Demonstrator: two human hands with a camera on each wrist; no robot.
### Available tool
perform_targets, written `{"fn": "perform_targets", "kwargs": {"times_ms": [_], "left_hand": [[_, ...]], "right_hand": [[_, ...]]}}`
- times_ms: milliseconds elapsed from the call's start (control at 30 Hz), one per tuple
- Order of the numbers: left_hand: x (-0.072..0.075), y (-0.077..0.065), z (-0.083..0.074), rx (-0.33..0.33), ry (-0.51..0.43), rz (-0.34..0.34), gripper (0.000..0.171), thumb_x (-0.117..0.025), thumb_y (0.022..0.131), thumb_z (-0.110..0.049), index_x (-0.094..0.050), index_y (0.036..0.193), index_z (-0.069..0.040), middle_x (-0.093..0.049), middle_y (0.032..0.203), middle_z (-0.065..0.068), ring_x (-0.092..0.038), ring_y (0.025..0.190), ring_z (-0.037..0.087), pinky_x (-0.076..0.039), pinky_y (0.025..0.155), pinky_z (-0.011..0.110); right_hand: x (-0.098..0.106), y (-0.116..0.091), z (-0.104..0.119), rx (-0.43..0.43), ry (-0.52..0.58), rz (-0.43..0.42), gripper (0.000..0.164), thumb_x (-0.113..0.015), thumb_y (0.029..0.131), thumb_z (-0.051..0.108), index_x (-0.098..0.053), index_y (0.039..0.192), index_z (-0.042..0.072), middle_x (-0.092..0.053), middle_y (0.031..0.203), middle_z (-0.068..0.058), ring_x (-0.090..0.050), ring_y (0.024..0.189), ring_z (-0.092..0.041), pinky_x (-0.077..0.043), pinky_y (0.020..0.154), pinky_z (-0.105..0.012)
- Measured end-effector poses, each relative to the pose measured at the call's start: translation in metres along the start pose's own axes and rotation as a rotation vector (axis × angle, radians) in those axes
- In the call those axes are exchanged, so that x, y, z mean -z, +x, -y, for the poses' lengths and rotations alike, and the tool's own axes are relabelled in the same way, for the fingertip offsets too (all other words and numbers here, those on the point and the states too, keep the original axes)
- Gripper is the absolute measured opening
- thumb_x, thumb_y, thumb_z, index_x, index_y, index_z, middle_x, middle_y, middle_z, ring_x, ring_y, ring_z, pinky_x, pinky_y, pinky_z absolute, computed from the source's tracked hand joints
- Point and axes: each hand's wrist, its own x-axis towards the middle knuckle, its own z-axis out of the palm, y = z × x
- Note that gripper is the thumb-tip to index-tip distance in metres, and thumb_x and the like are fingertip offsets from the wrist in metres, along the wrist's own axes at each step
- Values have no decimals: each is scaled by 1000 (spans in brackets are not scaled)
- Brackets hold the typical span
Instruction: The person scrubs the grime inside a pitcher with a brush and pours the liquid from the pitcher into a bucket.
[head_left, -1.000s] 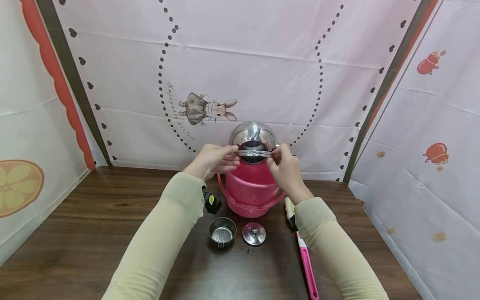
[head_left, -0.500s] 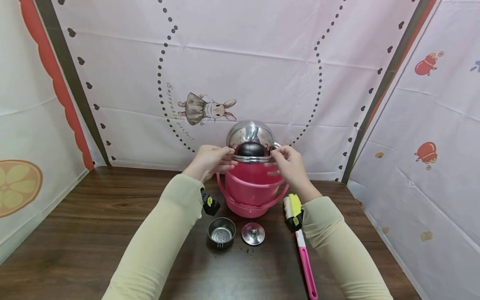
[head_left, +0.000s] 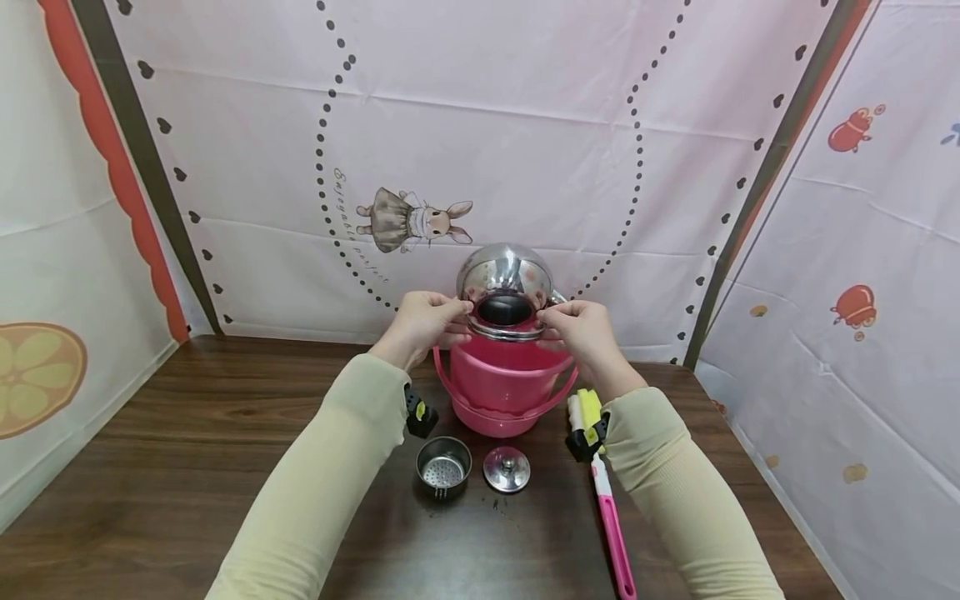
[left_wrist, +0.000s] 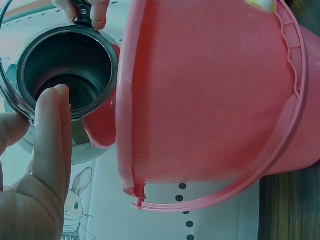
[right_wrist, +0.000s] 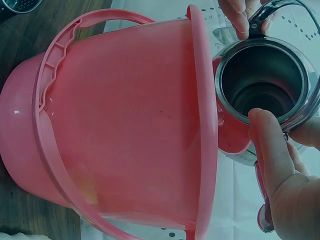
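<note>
A shiny metal teapot (head_left: 504,267) is tipped over the top of a pink bucket (head_left: 501,385), its dark round mouth turned toward me. In the right wrist view the inside of the pot (right_wrist: 257,80) shows bare dark walls. My left hand (head_left: 422,323) pinches the left end of the teapot's hoop handle (head_left: 507,334) between thumb and fingers. On the other side my right hand (head_left: 588,333) pinches the handle's right end the same way. The hoop hangs below the mouth, and the spout pokes out at the right behind my right hand.
A metal strainer basket (head_left: 444,467) and a small knobbed lid (head_left: 507,469) lie in front of the bucket. Right of it is a scrub brush with a pink handle (head_left: 615,537). Printed cloth (head_left: 300,208) walls surround the wooden table (head_left: 225,408).
The hoop handle has swung down from across the teapot's mouth to below it. My right hand has shifted slightly right and down, while the bucket, strainer and lid stay put.
</note>
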Motion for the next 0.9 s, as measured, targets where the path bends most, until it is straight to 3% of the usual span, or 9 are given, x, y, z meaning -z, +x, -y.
{"fn": "perform_targets", "kwargs": {"times_ms": [200,500,633,900], "left_hand": [[-1,0,1,-39,50,9,25,-59,92,-12,-61,106,8,-65,76,4,-66,61,11,-56,64,26],[-1,-3,-1,-52,134,17,25,-57,94,-17,-58,109,3,-61,98,8,-64,56,10,-56,62,26],[-1,-4,-1,-70,152,20,25,-57,94,-18,-58,109,2,-61,96,6,-63,53,10,-55,60,26],[-1,-4,-2,-99,160,32,25,-57,94,-19,-56,109,1,-60,86,3,-61,51,10,-55,59,27]], "right_hand": [[-1,0,-2,24,8,-23,18,-58,87,6,-62,97,-9,-64,80,-5,-66,62,-8,-56,66,-27],[-5,1,-6,74,12,-66,3,-59,87,4,-58,85,2,-64,73,-3,-66,65,-9,-55,62,-24],[-5,2,-6,87,-22,-82,5,-60,87,5,-58,83,5,-64,75,-2,-66,66,-8,-55,61,-24],[-6,2,-5,114,-13,-84,4,-58,89,5,-56,89,1,-59,83,-4,-66,68,-8,-55,62,-26]]}}
